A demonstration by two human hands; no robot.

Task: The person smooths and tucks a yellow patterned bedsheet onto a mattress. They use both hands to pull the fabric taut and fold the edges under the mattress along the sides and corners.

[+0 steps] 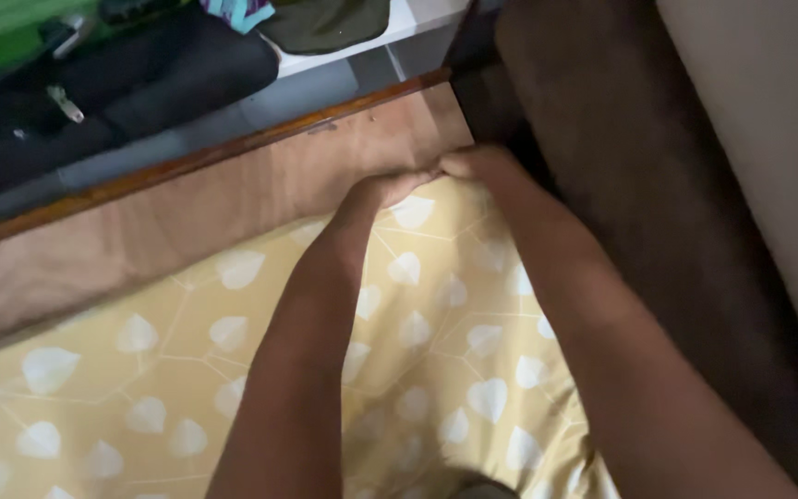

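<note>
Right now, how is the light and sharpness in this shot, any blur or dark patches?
Head view: dim, soft indoor light, no glare; left hand and right hand slightly motion-blurred at the corner of the yellow leaf-patterned fabric sheet; the dark brown upholstered side sinks into shadow; the wooden bed frame reads clearly.

Packages: none can be seen in this view.
Labels: none can be seen on any surface.
Signs: none.
Screens: none.
</note>
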